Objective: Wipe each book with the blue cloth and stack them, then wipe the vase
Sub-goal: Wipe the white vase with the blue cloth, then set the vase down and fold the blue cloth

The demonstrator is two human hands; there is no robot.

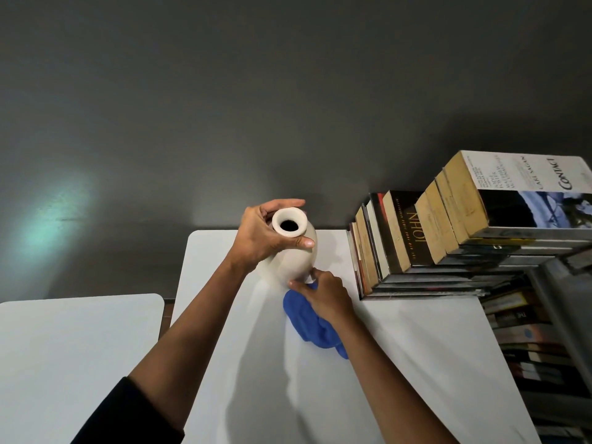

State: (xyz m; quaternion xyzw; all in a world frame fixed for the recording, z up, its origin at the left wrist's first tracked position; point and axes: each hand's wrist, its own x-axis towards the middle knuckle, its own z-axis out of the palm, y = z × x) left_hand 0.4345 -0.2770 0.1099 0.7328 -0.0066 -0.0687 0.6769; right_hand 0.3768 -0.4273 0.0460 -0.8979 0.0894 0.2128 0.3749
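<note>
sleeve [144, 411]: dark, left arm | right hand [323, 296]: curled on cloth [307, 322], pressing it to lower side of vase [298, 254] | left hand [266, 233]: fingers, thumb wrapped round vase neck | vase: tilted, far end of tabletop [400, 363] | books [448, 238]: stacked to its right
</note>
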